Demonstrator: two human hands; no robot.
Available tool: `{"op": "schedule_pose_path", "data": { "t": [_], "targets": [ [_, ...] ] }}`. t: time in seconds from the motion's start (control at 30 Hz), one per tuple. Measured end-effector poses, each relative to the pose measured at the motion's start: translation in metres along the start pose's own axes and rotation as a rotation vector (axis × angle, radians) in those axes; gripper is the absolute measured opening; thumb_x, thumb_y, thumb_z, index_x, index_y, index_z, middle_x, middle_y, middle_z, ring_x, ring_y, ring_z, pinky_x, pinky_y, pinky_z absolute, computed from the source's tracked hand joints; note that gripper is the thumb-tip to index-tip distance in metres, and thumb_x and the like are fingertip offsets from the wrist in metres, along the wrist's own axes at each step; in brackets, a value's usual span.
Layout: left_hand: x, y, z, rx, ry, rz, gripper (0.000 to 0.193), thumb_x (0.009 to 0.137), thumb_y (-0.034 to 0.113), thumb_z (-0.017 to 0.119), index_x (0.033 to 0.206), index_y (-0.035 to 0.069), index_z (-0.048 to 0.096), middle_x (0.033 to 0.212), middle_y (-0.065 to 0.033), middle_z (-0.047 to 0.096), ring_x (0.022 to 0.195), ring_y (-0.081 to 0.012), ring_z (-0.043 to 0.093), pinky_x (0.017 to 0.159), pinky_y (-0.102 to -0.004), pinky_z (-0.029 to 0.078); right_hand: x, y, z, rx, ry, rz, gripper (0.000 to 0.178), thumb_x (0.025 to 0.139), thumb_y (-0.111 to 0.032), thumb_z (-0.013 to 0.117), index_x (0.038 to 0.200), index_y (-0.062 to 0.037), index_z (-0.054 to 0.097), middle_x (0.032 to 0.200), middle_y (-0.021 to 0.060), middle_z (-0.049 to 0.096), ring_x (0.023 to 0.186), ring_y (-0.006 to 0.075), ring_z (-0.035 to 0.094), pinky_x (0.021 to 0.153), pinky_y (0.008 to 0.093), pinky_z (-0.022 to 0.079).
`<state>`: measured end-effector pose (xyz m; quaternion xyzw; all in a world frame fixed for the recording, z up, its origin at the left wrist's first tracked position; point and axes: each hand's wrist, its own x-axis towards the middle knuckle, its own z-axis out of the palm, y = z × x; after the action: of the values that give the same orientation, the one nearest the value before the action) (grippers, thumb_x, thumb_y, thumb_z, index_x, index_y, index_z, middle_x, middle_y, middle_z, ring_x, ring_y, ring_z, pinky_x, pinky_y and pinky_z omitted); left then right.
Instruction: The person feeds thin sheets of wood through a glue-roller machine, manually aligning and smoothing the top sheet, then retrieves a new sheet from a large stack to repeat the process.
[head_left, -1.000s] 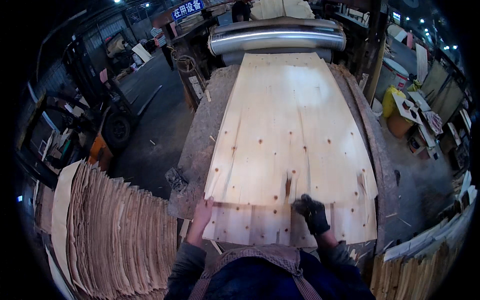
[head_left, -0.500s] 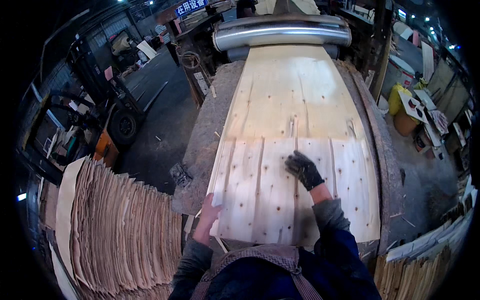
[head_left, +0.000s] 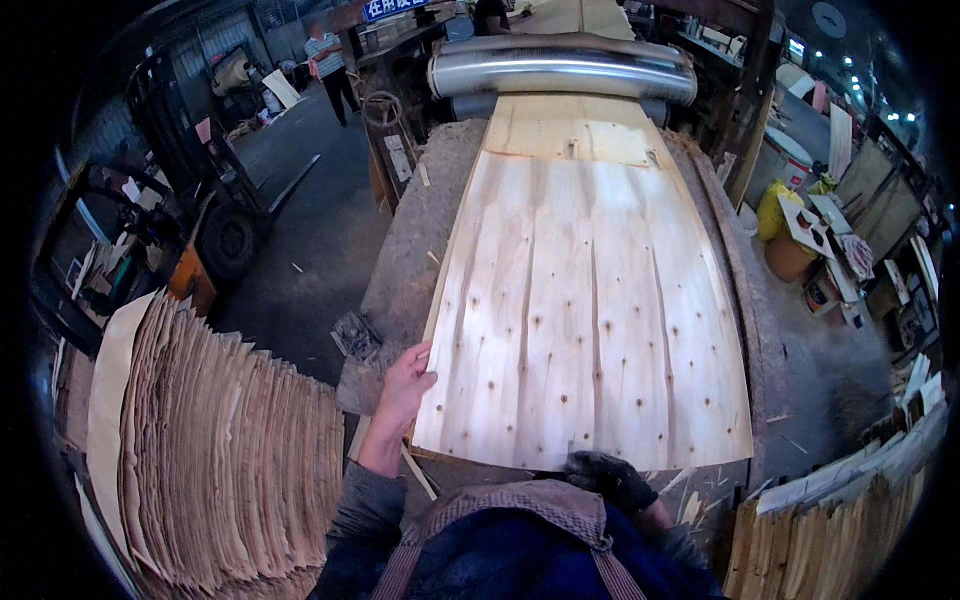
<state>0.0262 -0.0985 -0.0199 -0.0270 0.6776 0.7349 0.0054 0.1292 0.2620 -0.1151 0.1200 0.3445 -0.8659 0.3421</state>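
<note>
A pale, knotted wood veneer sheet [head_left: 560,350] lies lengthwise in front of me, over a yellower sheet [head_left: 540,125] whose far part runs up to a shiny metal roller [head_left: 560,70]. My bare left hand [head_left: 402,392] is closed on the upper sheet's left edge, near its front corner, with thumb and fingers at the rim. At the middle of the near edge is my right hand [head_left: 612,478] in a dark glove. It touches or nearly touches that edge; its fingers are dark and blurred, so their grip cannot be made out.
A tall stack of veneer sheets [head_left: 220,440] stands at my left, more wood pieces [head_left: 830,540] at my right. A forklift [head_left: 215,235] is parked on the left. Beyond it a person [head_left: 325,70] stands on the floor. Buckets [head_left: 790,155] and scraps line the right side.
The upper veneer sheet has slid forward toward the roller, covering more of the yellower sheet. My right hand has drawn back to the near edge; my left hand stays at the left edge.
</note>
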Motion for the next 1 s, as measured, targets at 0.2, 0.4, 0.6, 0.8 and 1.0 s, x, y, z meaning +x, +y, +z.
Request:
{"op": "schedule_pose_path", "data": {
  "t": [0.2, 0.4, 0.6, 0.8, 1.0],
  "targets": [
    [-0.01, 0.034, -0.003, -0.193, 0.049, 0.001, 0.061, 0.075, -0.012, 0.046, 0.133, -0.001, 0.031, 0.109, -0.0171, 0.059, 0.091, -0.0182, 0.06, 0.079, -0.0279, 0.048, -0.044, 0.019, -0.011, 0.101, 0.181, -0.107, 0.03, 0.091, -0.019, 0.049, 0.11, 0.0025, 0.054, 0.099, 0.0135, 0.061, 0.087, 0.0246, 0.059, 0.08, 0.0364, 0.048],
    [0.003, 0.01, -0.031, -0.176, 0.078, -0.001, 0.059, 0.078, -0.009, 0.048, 0.133, 0.0, 0.032, 0.108, -0.0168, 0.059, 0.092, -0.0183, 0.06, 0.08, -0.0289, 0.048, -0.017, 0.043, -0.088, -0.762, 0.344, -0.417, 0.024, 0.089, -0.022, 0.052, 0.1, -0.0014, 0.059, 0.091, 0.0088, 0.062, 0.083, 0.0207, 0.06, 0.076, 0.0324, 0.049],
    [-0.024, -0.092, -0.043, 0.462, 0.158, -0.14, 0.056, 0.08, 0.005, 0.055, 0.132, -0.001, 0.033, 0.11, -0.0191, 0.058, 0.097, -0.0286, 0.058, 0.084, -0.0313, 0.046, 0.022, 0.006, -0.045, -0.229, 0.294, -0.491, 0.017, 0.089, -0.019, 0.052, 0.088, -0.0038, 0.059, 0.081, 0.0095, 0.061, 0.075, 0.0225, 0.06, 0.074, 0.0356, 0.05],
    [0.001, -0.125, -0.026, 1.033, 0.275, 0.016, 0.058, 0.077, 0.018, 0.061, 0.127, -0.002, 0.039, 0.113, -0.023, 0.054, 0.106, -0.0371, 0.052, 0.092, -0.0387, 0.041, 0.126, -0.113, -0.026, 0.221, 0.058, -0.479, 0.016, 0.088, -0.017, 0.048, 0.086, -0.0046, 0.057, 0.083, 0.012, 0.06, 0.089, 0.0314, 0.059, 0.09, 0.0492, 0.045],
    [-0.003, -0.126, -0.033, 0.759, 0.301, -0.008, 0.051, 0.075, 0.01, 0.06, 0.122, -0.004, 0.045, 0.112, -0.0211, 0.055, 0.105, -0.0329, 0.053, 0.093, -0.0354, 0.04, 0.176, -0.158, -0.011, 0.149, -0.045, -0.558, 0.035, 0.086, -0.015, 0.051, 0.118, -0.0032, 0.045, 0.116, 0.0158, 0.054, 0.105, 0.034, 0.053, 0.095, 0.0498, 0.041]
  ]
}}
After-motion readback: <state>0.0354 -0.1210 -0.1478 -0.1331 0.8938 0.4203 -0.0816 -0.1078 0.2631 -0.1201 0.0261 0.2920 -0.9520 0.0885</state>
